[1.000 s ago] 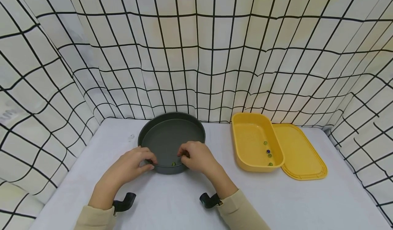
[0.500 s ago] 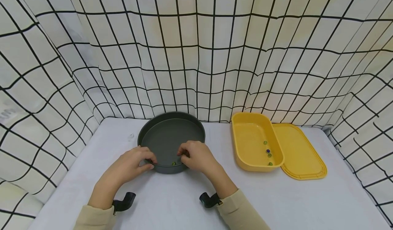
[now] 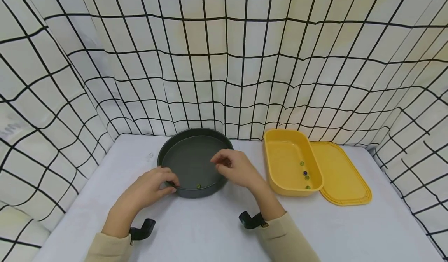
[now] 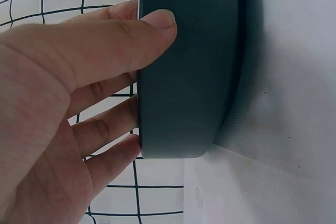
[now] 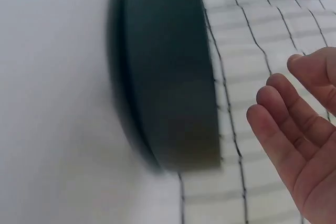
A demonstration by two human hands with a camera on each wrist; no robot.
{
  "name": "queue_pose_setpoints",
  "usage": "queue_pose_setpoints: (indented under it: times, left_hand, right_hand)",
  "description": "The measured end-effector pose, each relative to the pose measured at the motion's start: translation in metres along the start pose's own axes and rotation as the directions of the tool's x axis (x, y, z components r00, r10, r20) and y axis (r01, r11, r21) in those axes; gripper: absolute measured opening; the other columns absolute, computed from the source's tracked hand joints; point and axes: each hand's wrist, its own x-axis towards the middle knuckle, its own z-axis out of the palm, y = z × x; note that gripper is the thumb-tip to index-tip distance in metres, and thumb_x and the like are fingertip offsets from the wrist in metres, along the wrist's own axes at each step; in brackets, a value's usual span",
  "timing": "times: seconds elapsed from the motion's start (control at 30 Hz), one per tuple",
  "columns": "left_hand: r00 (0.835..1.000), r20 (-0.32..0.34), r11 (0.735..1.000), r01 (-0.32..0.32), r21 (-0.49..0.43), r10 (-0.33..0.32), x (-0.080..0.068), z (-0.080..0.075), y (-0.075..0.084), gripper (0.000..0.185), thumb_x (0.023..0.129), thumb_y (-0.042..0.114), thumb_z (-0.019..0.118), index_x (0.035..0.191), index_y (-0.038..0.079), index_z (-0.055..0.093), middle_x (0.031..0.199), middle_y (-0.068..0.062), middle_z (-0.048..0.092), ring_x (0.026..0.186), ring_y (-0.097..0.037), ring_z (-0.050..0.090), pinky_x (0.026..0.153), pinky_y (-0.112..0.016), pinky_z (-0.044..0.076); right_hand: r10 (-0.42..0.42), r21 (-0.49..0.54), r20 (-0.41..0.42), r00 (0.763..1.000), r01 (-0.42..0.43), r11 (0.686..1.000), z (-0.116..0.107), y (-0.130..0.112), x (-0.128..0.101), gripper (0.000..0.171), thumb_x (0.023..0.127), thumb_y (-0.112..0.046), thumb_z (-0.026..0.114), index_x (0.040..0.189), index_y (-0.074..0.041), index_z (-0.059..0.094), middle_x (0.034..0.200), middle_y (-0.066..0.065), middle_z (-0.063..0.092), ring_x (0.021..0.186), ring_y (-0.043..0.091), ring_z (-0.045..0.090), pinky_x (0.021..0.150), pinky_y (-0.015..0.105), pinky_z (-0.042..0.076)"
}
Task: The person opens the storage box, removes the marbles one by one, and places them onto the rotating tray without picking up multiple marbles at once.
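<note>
A round dark grey baking pan (image 3: 196,194) stands on the white table. My left hand (image 3: 154,186) grips its near left rim, with the thumb (image 4: 157,30) on the outer wall and the other fingers over the rim. My right hand (image 3: 236,168) is raised beside the pan's right rim, overlapping it in the head view. In the right wrist view, its fingers (image 5: 265,121) are loosely bent and apart from the pan wall (image 5: 173,77), with nothing seen between them. Inside the pan, small greenish marbles (image 3: 198,186) lie against the near wall.
A yellow plastic box (image 3: 273,184) stands to the right, holding several small marbles (image 3: 307,177) in green and blue. Its yellow lid (image 3: 344,176) lies flat against its right side. White, black-gridded fabric walls (image 3: 241,71) enclose the table at the back and sides.
My right hand has come off the pan's near right rim and moved up and to the right. The left hand and the pan stay where they were.
</note>
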Motion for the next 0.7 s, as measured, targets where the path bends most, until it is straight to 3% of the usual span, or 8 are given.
queue_pose_setpoints:
  times: [0.17, 0.37, 0.5, 0.7]
  left_hand:
    - [1.0, -0.002, 1.0, 0.001, 0.006, -0.001, 0.0, -0.001, 0.001, 0.021, 0.082, 0.011, 0.081, 0.091, 0.027, 0.073, 0.092, 0.017, 0.063, 0.091, -0.011, 0.062, 0.08, -0.035, 0.054]
    - [1.0, -0.005, 1.0, 0.01, 0.029, -0.01, -0.002, -0.002, 0.002, 0.021, 0.082, 0.011, 0.081, 0.092, 0.028, 0.072, 0.093, 0.018, 0.063, 0.092, -0.011, 0.062, 0.079, -0.036, 0.053]
    - [1.0, -0.001, 1.0, 0.014, 0.025, -0.014, -0.003, -0.002, 0.001, 0.021, 0.082, 0.012, 0.081, 0.092, 0.028, 0.072, 0.094, 0.018, 0.062, 0.092, -0.011, 0.061, 0.08, -0.036, 0.053]
    - [1.0, -0.002, 1.0, 0.017, 0.017, -0.017, -0.001, 0.0, 0.001, 0.02, 0.083, 0.013, 0.081, 0.092, 0.028, 0.072, 0.093, 0.017, 0.062, 0.093, -0.011, 0.061, 0.08, -0.036, 0.053]
  right_hand:
    - [0.118, 0.04, -0.121, 0.986, -0.113, 0.993, -0.045, 0.014, -0.022, 0.016, 0.095, -0.01, 0.063, 0.109, -0.016, 0.069, 0.106, -0.004, 0.07, 0.095, 0.014, 0.065, 0.084, 0.03, 0.057]
    - [0.191, 0.015, -0.298, 0.935, -0.195, 0.981, -0.09, 0.043, -0.046, 0.015, 0.097, -0.011, 0.063, 0.111, -0.009, 0.068, 0.11, 0.008, 0.07, 0.097, 0.02, 0.064, 0.085, 0.03, 0.056]
    - [0.24, -0.012, -0.307, 0.921, -0.257, 0.966, -0.106, 0.053, -0.054, 0.02, 0.098, -0.012, 0.062, 0.117, -0.005, 0.066, 0.114, 0.013, 0.068, 0.101, 0.024, 0.063, 0.088, 0.034, 0.055]
    - [0.302, -0.082, -0.325, 0.896, -0.345, 0.935, -0.116, 0.062, -0.06, 0.022, 0.1, -0.017, 0.06, 0.12, -0.009, 0.064, 0.117, 0.009, 0.067, 0.105, 0.026, 0.062, 0.093, 0.044, 0.054]
